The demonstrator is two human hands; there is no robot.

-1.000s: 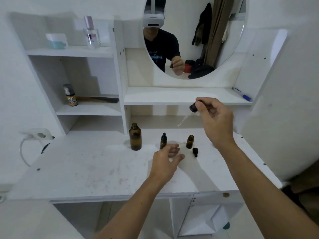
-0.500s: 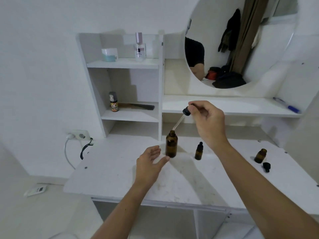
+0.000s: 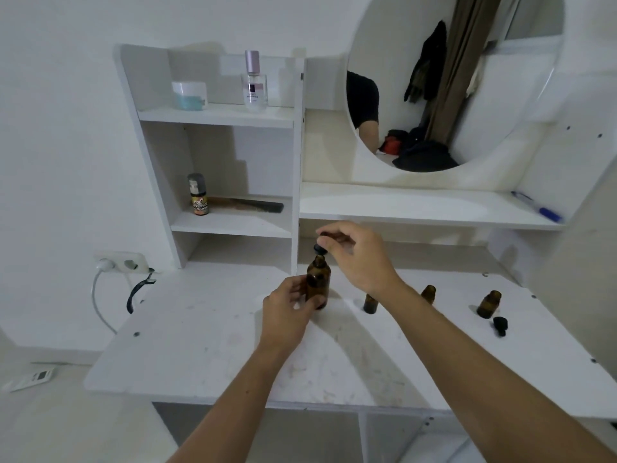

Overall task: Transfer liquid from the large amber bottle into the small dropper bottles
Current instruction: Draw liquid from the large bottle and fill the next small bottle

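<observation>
The large amber bottle (image 3: 319, 284) stands upright on the white vanity top (image 3: 207, 345). My left hand (image 3: 287, 312) wraps around its lower body. My right hand (image 3: 357, 255) pinches the black dropper cap (image 3: 320, 246) right above the bottle's mouth; the glass tube goes down into the neck. Three small amber dropper bottles stand to the right: one (image 3: 370, 303) partly hidden behind my right wrist, one (image 3: 428, 294) just past my forearm, and an uncapped one (image 3: 489, 304) further right with a loose black cap (image 3: 500, 325) lying beside it.
White shelf unit (image 3: 217, 225) behind holds a small pump bottle (image 3: 197, 194), a comb (image 3: 250, 205), a perfume bottle (image 3: 254, 82) and a jar (image 3: 189, 94). A round mirror (image 3: 450, 81) hangs above a ledge with a blue pen (image 3: 537, 207). A wall socket with cable (image 3: 120, 262) sits left.
My left hand has closed around the large bottle. My right hand has lowered the dropper, so its tube now sits inside the bottle neck. The view has shifted slightly.
</observation>
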